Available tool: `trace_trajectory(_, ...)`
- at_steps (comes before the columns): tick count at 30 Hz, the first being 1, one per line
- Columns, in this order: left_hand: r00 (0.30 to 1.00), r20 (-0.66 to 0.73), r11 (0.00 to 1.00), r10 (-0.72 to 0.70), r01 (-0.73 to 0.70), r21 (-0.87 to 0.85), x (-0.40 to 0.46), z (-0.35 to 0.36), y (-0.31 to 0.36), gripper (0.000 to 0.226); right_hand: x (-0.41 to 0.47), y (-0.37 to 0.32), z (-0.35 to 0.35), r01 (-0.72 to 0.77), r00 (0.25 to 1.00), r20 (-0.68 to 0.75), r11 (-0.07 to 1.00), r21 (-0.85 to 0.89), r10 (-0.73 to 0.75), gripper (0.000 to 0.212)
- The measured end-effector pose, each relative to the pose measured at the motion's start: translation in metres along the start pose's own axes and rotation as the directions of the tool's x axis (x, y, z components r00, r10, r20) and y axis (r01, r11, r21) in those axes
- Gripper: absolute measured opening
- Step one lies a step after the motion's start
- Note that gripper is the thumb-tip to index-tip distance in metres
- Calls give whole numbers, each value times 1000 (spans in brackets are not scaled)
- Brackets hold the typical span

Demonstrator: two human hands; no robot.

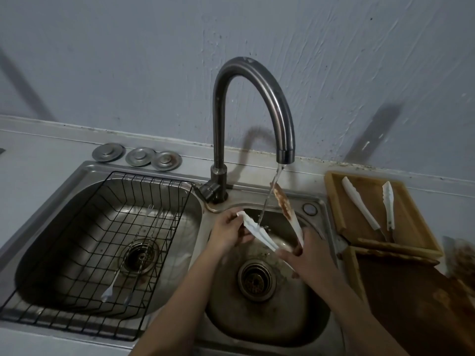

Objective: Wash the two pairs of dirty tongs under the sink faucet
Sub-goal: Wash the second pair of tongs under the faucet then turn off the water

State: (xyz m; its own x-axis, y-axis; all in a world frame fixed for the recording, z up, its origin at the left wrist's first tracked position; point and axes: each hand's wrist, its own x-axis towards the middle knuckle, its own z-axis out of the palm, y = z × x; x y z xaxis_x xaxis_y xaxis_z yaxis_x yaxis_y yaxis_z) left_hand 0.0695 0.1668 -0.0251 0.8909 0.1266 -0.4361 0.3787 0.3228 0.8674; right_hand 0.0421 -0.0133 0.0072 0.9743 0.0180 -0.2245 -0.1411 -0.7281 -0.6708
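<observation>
Over the small right sink basin [267,319] I hold a pair of white tongs [259,233] spread apart under the running water from the dark curved faucet [257,80]. My right hand [305,250] grips the tongs near their hinge end. My left hand [228,231] pinches the tip of the lower arm, which the stream hits. The upper arm [284,204] points up and back and carries brown grime. A second pair of white tongs [370,209] lies on a wooden tray [334,199] to the right of the sink.
A black wire rack [84,253] sits in the large left basin with two metal utensils [128,263] lying in it. Three round metal drain covers [138,156] rest on the counter behind. A brown wooden board [411,291] lies at the right front.
</observation>
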Motion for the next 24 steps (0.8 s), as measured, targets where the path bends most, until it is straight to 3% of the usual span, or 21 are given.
trace_trajectory(2, 999, -41, 999, -18, 19, 29, 3, 6, -7, 17, -7, 6, -6, 29, 999, -18, 995, -98, -31, 41)
trace_trajectory(8, 996, -82, 995, -18, 27, 101, 0, 23, -18, 15, -12, 22, -22, 54, 998, -6, 982, -181, -56, 42)
trace_trajectory(11, 992, -127, 993, -4, 20, 120, -3, 26, -19, 2, -13, 24, -22, 57, 998, -9, 976, -212, -61, 41)
trace_trajectory(13, 990, -143, 986, 23, 1, 166, -3, 24, -20, 14, -14, 26, -22, 55, 998, -7, 976, -213, -58, 39)
trace_trajectory(17, 995, -90, 962, 50, -24, 272, -5, 15, -21, 25, -18, 29, -20, 90, 996, 41, 973, -214, -83, 36)
trace_trajectory(24, 998, -5, 933, -61, 59, 355, -8, 0, -14, 28, -20, 31, -22, 178, 981, 112, 958, -227, -156, 37)
